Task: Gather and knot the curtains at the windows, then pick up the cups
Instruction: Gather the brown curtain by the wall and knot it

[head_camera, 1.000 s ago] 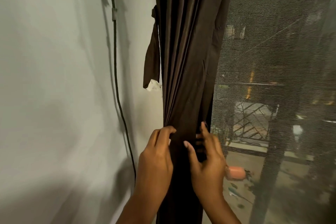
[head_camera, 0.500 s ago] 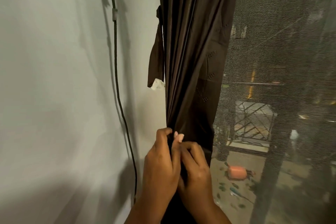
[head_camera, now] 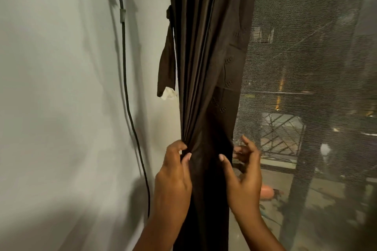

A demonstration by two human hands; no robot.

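While the dark curtain (head_camera: 206, 57) hangs bunched in the middle of the frame beside the mesh window screen (head_camera: 306, 67), no knot shows in it yet. The left hand (head_camera: 173, 179), low centre, pinches a gather of folds at the curtain's left edge. The right hand (head_camera: 244, 175) spreads its fingers loosely round the right edge, thumb on the cloth, not gripping. By my reading, gathering is underway; knotting and the cups, out of view, remain.

dark pleated cloth curtain (head_camera: 206, 67), faint sheen; matt wall (head_camera: 51, 87).
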